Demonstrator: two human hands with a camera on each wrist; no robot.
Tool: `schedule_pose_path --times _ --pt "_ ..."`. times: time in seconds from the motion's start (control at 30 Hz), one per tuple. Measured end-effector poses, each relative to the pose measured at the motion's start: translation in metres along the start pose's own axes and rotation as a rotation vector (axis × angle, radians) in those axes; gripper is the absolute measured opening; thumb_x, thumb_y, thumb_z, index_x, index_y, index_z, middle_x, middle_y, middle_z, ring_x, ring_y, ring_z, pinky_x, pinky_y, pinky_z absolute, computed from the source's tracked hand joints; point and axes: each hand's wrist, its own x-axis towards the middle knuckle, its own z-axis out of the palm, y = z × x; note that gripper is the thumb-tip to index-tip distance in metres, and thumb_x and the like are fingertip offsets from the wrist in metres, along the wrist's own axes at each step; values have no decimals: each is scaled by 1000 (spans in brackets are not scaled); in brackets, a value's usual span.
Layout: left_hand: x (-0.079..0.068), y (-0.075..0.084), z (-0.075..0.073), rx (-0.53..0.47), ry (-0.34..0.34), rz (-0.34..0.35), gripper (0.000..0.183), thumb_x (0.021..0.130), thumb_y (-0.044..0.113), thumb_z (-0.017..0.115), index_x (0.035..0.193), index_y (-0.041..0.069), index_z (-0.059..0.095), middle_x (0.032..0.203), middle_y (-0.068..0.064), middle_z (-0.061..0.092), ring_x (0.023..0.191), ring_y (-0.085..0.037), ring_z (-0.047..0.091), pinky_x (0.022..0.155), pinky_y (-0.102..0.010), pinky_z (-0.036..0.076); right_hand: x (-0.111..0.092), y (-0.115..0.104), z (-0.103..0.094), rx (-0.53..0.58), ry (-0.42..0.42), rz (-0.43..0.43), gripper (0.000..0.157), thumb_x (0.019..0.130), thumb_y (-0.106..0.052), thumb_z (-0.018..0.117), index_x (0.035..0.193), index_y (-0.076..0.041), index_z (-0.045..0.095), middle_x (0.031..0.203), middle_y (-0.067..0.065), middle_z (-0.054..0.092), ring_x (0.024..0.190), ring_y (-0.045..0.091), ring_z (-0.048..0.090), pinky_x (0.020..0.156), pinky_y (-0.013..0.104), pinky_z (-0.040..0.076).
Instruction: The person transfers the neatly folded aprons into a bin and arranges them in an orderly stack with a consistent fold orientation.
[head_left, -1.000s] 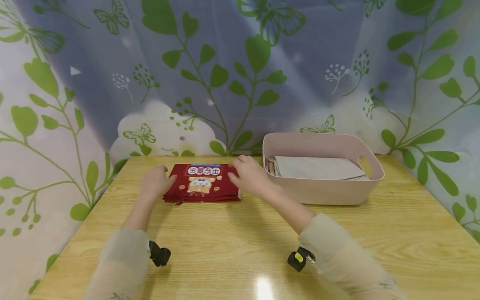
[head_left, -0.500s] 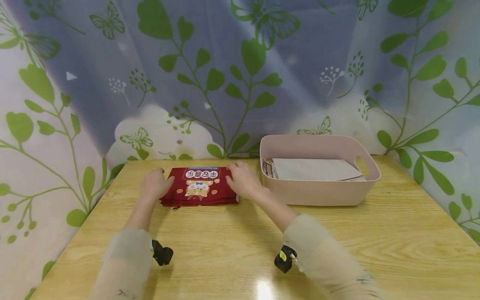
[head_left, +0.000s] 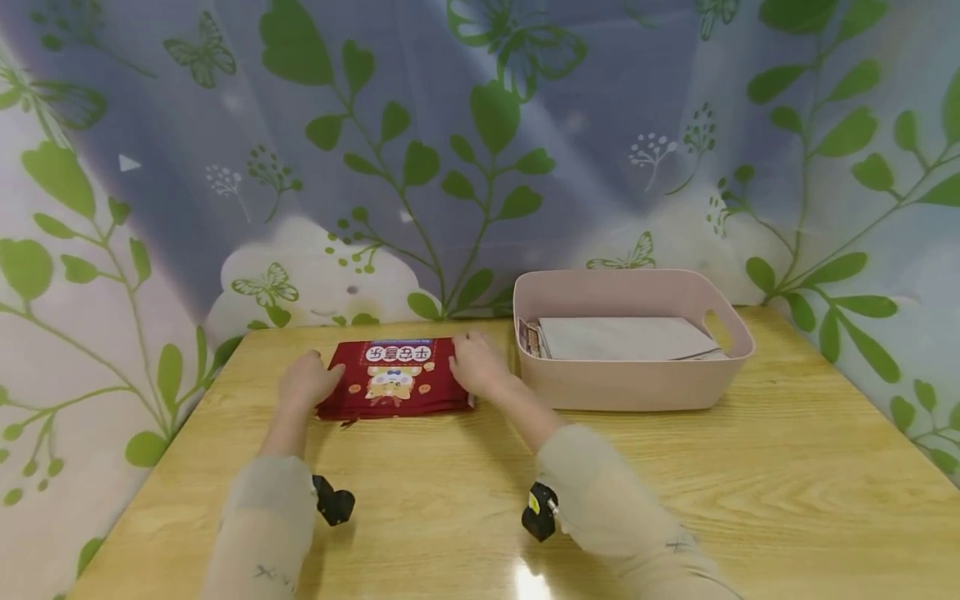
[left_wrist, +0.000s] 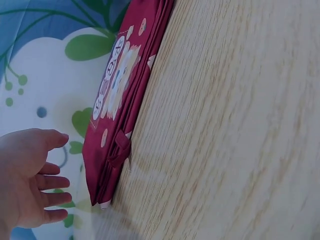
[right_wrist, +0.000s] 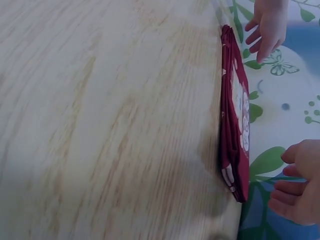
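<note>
A folded red cloth (head_left: 390, 379) lies flat on the table, printed with a cartoon animal and white characters that appear upside down in the head view. Its stacked layers and a small fabric tie (left_wrist: 119, 149) show along the near edge in the left wrist view. My left hand (head_left: 306, 382) is beside its left end, fingers loosely bent and apart from the cloth in the left wrist view. At the opposite end, my right hand (head_left: 477, 367) has relaxed fingers (right_wrist: 287, 192), with a gap to the cloth in the right wrist view. Neither hand holds anything.
A pink plastic basket (head_left: 633, 387) with handle cut-outs stands to the right of the cloth. Inside it are a flat whitish item (head_left: 626, 337) and a small patterned thing at its left. A leaf-printed curtain (head_left: 420, 167) hangs behind the wooden table (head_left: 442, 517).
The whole head view shifts slightly left. My right forearm swings inward to the left. Both hands stay at the two ends of the cloth, which keeps its folded shape.
</note>
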Motion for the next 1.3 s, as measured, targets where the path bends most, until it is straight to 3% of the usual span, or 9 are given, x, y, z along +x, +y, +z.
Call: schedule_pose_path --times 0.23,0.43,0.77,0.93,1.03,1.1,1.13,1.27,1.3 --pt "2 -2 5 -25 -26 -26 61 94 32 47 128 -17 37 124 -35 46 112 -46 46 91 -54 41 2 0 7 -31 -37 31 30 92 -23 57 108 1 60 105 17 59 100 29 57 87 39 47" --pt "3 0 13 -73 -54 -54 55 94 33 48 118 -17 45 108 -31 54 93 -37 53 84 -48 46 4 5 15 -25 -99 76 28 92 -23 58 105 1 61 107 17 60 104 29 55 93 37 43" --pt "7 0 17 -90 -56 -87 55 94 34 47 116 -16 45 109 -31 54 92 -36 53 83 -47 45 3 7 23 191 -152 152 25 91 -17 58 107 3 58 101 17 62 106 27 54 93 34 43" --pt "7 3 17 -107 -60 -115 56 94 34 47 121 -16 42 114 -32 51 97 -37 52 86 -48 44 2 7 24 251 -165 183 25 90 -13 57 109 4 57 95 17 63 89 26 61 90 32 45" --pt "6 4 18 -125 -59 -128 58 95 33 47 125 -15 39 118 -33 49 102 -39 51 89 -49 42 6 9 28 349 -186 235 34 89 -10 57 119 5 53 107 20 62 72 26 65 92 31 44" --pt "6 5 19 -150 -54 -131 59 95 33 47 128 -15 38 121 -33 48 104 -40 50 91 -50 41 14 16 40 423 -189 273 40 88 -9 57 125 5 51 116 22 59 68 26 66 94 32 44" --pt "7 5 19 -167 -50 -134 59 95 32 47 129 -15 37 122 -33 47 106 -40 49 93 -50 41 15 18 41 446 -171 287 42 87 -9 57 127 5 50 120 21 58 77 26 66 95 32 43" --pt "8 5 17 -256 -36 -144 60 95 30 46 132 -16 33 128 -34 42 114 -43 44 98 -50 36 50 54 110 583 -66 334 45 80 -16 63 121 2 56 116 14 61 93 22 61 87 28 46" --pt "9 4 17 -282 -34 -151 60 95 29 46 133 -16 33 129 -34 41 116 -43 43 99 -50 36 58 61 125 655 -52 368 46 79 -16 65 121 1 56 114 13 61 87 22 61 80 29 48"
